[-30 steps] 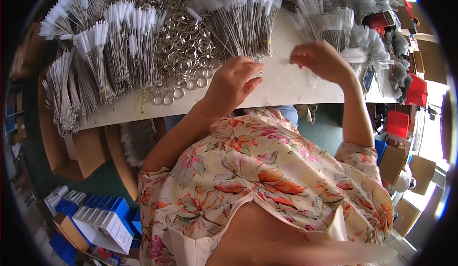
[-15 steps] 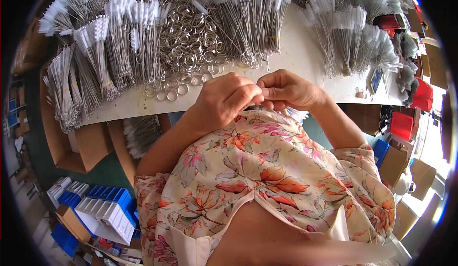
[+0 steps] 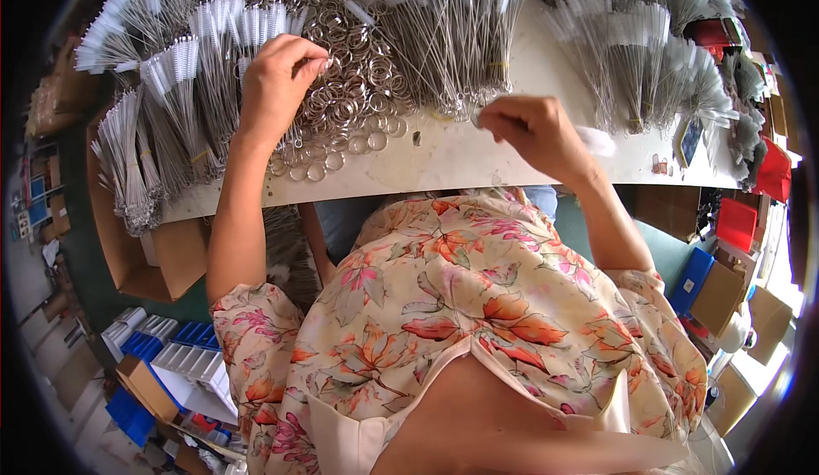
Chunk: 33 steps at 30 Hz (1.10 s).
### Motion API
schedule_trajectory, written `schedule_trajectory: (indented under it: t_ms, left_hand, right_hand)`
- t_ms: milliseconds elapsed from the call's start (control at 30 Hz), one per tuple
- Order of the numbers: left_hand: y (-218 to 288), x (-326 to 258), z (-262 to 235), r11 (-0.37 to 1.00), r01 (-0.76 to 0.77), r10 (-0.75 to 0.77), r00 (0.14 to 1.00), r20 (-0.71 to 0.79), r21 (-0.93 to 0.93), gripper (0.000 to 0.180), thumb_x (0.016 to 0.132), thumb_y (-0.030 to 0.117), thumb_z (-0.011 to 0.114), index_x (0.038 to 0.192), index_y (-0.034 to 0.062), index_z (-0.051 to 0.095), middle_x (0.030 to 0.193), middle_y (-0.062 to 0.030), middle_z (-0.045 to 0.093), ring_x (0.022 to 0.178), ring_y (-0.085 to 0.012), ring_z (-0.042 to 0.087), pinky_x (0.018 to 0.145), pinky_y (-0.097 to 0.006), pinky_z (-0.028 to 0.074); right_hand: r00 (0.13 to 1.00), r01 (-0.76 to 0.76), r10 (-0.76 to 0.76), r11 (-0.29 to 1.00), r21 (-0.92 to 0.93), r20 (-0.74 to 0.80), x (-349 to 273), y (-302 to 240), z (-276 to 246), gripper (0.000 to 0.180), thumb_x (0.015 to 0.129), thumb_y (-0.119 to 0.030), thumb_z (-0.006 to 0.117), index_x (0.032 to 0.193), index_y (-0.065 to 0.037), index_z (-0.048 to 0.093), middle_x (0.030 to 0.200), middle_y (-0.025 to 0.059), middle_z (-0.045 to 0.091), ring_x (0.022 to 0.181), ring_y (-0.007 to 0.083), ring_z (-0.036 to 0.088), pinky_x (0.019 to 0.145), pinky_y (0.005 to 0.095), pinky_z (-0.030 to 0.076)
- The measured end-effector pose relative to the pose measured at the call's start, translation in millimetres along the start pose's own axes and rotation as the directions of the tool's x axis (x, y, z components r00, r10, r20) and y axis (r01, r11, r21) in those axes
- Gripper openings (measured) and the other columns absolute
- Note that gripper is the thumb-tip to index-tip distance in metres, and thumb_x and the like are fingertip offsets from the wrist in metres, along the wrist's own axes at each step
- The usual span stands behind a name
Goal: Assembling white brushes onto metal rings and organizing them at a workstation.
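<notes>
We see our left hand reaching up into the upper left of the frame, its fingers curled narrow over the heap of metal rings that lies in the upper middle; the fingertips touch the rings, though we cannot tell whether one is actually pinched. Our right hand hangs right of centre, just above the white worktop, with thumb and forefinger pressed together on something thin and small at about the worktop's middle; it looks like a wire stem, but it is too blurred for us to be sure. Loose rings spill from the heap toward the near edge of the worktop. Bundles of wire brushes with white bristle tips fan out above both hands, and more bundles lie at the upper right. A further stack of brushes rests at the left end. Blue trays sit on the floor at lower left, and a red box stands at the right.
</notes>
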State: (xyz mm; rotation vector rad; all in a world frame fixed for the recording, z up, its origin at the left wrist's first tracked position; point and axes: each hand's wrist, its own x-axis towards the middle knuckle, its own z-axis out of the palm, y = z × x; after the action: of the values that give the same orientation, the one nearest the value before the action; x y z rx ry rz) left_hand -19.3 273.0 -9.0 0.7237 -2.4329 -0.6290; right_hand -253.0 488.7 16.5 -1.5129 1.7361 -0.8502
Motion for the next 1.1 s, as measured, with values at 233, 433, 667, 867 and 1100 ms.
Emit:
schedule_trajectory:
  t_ms: [233, 433, 667, 867, 1100]
  left_hand:
    - [29, 2, -13, 0.86, 0.416, -0.429, 0.903, 0.023, -0.296, 0.014, 0.08, 0.013, 0.066, 0.081, -0.0009, 0.063, 0.073, -0.0008, 0.06, 0.061, -0.0051, 0.052, 0.058, -0.019, 0.042]
    - [67, -6, -14, 0.652, 0.352, -0.428, 0.902, 0.057, -0.671, 0.017, 0.085, 0.015, 0.061, 0.09, -0.0014, 0.059, 0.074, -0.004, 0.061, 0.062, -0.0083, 0.056, 0.059, -0.02, 0.046]
    - [90, -12, -8, 0.806, 0.039, -0.207, 0.953, -0.219, -0.59, 0.009, 0.085, 0.003, 0.058, 0.092, -0.001, 0.059, 0.082, -0.0081, 0.064, 0.073, -0.0108, 0.062, 0.061, -0.021, 0.051]
    - [87, -21, -25, 0.059, 0.19, -0.156, 0.971, 0.179, -0.98, 0.016, 0.085, 0.004, 0.057, 0.1, -0.0003, 0.058, 0.097, -0.0142, 0.062, 0.083, -0.0154, 0.063, 0.072, -0.025, 0.055]
    - [99, -28, -48, 0.441, 0.196, -0.141, 0.979, 0.148, -0.876, 0.023, 0.08, -0.006, 0.057, 0.102, -0.0056, 0.056, 0.097, -0.0132, 0.062, 0.084, -0.0144, 0.061, 0.074, -0.025, 0.053]
  right_hand:
    - [0.989, 0.145, -0.138, 0.962, 0.232, -0.045, 50, -56, 12, 0.013, 0.083, -0.014, 0.058, 0.086, -0.003, 0.064, 0.066, 0.0079, 0.06, 0.059, 0.016, 0.058, 0.057, 0.0281, 0.046]
    - [0.956, 0.252, -0.222, 0.956, 0.149, -0.189, 66, -67, 22, 0.013, 0.081, -0.014, 0.062, 0.087, -0.004, 0.065, 0.077, 0.0087, 0.058, 0.06, 0.0175, 0.055, 0.058, 0.0281, 0.044]
    - [0.832, 0.524, -0.455, 0.833, 0.179, -0.317, 58, -77, 38, 0.01, 0.075, -0.007, 0.066, 0.084, -0.003, 0.067, 0.084, 0.0069, 0.062, 0.065, 0.017, 0.06, 0.055, 0.0256, 0.047]
    - [0.495, 0.723, -0.819, 0.573, -0.385, -0.289, 52, -76, 32, 0.014, 0.062, -0.005, 0.068, 0.076, -0.007, 0.066, 0.083, -0.0013, 0.061, 0.058, 0.0115, 0.056, 0.047, 0.0234, 0.045]
    - [0.435, 0.747, -0.887, 0.453, -0.488, -0.156, 57, -74, 39, 0.014, 0.062, -0.007, 0.072, 0.074, -0.007, 0.066, 0.076, -0.0031, 0.058, 0.049, 0.0104, 0.052, 0.041, 0.0225, 0.041]
